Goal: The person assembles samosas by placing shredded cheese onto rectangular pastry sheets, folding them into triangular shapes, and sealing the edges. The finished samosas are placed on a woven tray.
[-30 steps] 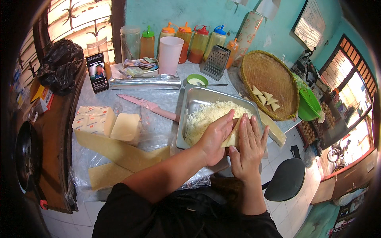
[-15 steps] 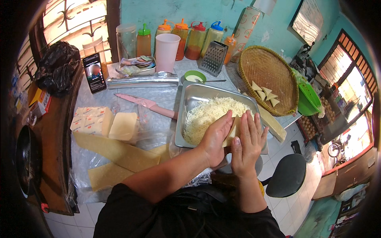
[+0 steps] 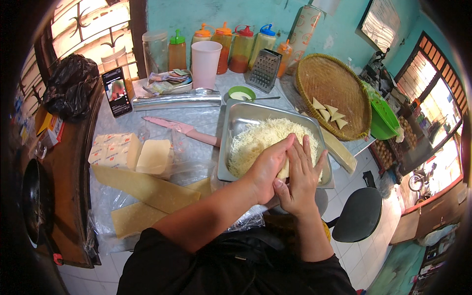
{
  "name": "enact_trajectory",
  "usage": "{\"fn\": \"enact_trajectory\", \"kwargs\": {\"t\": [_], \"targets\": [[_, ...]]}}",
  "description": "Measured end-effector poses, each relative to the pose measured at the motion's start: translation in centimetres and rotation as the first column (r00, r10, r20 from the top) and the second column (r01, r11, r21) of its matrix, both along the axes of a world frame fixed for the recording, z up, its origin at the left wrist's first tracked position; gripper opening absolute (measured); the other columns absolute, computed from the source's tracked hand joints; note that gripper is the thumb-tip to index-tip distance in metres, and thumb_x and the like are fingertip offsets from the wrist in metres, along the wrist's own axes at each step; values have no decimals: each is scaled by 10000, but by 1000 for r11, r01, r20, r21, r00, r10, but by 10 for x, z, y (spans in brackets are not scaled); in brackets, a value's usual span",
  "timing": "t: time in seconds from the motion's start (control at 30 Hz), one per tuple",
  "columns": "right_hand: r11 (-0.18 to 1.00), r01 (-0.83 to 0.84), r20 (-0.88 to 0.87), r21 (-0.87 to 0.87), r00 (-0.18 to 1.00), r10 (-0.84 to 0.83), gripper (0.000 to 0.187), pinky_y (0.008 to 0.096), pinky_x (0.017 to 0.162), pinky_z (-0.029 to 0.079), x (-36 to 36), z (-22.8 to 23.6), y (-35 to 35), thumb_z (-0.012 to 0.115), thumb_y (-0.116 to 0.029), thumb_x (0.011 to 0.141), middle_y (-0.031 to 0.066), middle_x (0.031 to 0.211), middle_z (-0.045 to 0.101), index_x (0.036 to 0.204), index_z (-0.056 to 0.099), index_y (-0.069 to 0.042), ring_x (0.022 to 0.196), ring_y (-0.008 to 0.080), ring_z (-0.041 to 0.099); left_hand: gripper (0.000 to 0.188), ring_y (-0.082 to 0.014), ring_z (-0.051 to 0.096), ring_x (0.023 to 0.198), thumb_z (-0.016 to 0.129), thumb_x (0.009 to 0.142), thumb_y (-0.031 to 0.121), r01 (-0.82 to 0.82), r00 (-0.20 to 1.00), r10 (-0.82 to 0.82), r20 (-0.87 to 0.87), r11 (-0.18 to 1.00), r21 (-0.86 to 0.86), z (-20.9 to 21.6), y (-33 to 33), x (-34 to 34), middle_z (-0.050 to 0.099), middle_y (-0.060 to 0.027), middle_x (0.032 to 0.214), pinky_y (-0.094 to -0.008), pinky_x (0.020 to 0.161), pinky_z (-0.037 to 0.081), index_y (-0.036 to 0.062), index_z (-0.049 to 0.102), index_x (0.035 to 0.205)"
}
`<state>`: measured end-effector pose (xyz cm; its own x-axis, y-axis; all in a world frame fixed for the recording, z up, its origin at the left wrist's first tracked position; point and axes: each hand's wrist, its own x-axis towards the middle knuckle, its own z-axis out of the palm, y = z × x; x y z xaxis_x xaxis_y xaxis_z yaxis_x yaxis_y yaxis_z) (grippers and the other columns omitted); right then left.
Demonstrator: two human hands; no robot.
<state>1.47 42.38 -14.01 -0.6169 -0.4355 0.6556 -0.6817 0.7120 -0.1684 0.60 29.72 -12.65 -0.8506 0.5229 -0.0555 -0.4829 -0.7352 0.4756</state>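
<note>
Above a steel pan (image 3: pixel 227 147) of shredded cheese (image 3: pixel 260 132), my left hand (image 3: pixel 268 169) and my right hand (image 3: pixel 302 181) press palm to palm. A pale folded pastry (image 3: pixel 283 170) is clasped between them, with only a small part showing. The right fingers lie straight along the piece, and its thumb rests near the base of the left hand. On the plastic sheet to the left are strips of dough (image 3: pixel 142 189), a wrapped block (image 3: pixel 114 149) and a cut pale block (image 3: pixel 154 156). Several triangular pastries (image 3: pixel 336 116) sit on a round woven tray (image 3: pixel 327 81).
A pink knife (image 3: pixel 189 132) lies left of the pan. Behind stand a foil roll (image 3: pixel 177 100), a green bowl (image 3: pixel 241 91), a box grater (image 3: pixel 264 71), a white cup (image 3: pixel 205 64) and several sauce bottles (image 3: pixel 243 51). A phone (image 3: pixel 116 92) leans upright. Another long dough strip (image 3: pixel 339 150) lies right of the pan.
My right hand has moved left and closed against my left, so the pastry between them is now mostly covered. The view has shifted slightly.
</note>
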Motion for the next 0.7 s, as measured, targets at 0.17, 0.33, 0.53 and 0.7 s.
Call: {"fn": "enact_trajectory", "kwargs": {"t": [0.17, 0.33, 0.53, 0.7], "targets": [[988, -120, 165, -98, 977, 136, 630, 625, 1046, -75, -2, 9, 14, 510, -404, 838, 165, 1403, 411, 1351, 413, -51, 1364, 398, 256, 556, -173, 406, 1251, 403, 960, 436, 111, 980, -110, -165, 994, -7, 2, -5, -3, 424, -88, 1351, -315, 1045, 304, 46, 330, 1350], [941, -47, 418, -334, 888, 193, 619, 485, 1110, 6, -6, 18, 31, 498, -412, 827, 145, 1365, 471, 1280, 500, 9, 1373, 316, 277, 379, -213, 531, 1126, 400, 980, 288, 148, 971, -173, -167, 977, -154, -5, -5, -10, 533, -105, 1232, -394, 985, 398, 32, 442, 1257], [650, -67, 526, -757, 527, 667, 559, 397, 1133, 89, -12, 25, 50, 509, -361, 846, 165, 1355, 474, 1215, 557, 57, 1376, 271, 259, 379, -222, 569, 1078, 543, 897, 161, 201, 916, -311, -252, 902, -383, -4, -14, -15, 572, -125, 1162, -364, 946, 442, -23, 475, 1222], [616, -23, 553, -788, 413, 723, 717, 377, 1122, 117, -8, 20, 49, 555, -406, 849, 206, 1435, 343, 1372, 365, 46, 1379, 286, 239, 308, -137, 593, 936, 599, 874, 125, 81, 862, -355, -362, 801, -593, 9, -18, -11, 606, -102, 1055, -264, 861, 452, -31, 515, 1126]]}}
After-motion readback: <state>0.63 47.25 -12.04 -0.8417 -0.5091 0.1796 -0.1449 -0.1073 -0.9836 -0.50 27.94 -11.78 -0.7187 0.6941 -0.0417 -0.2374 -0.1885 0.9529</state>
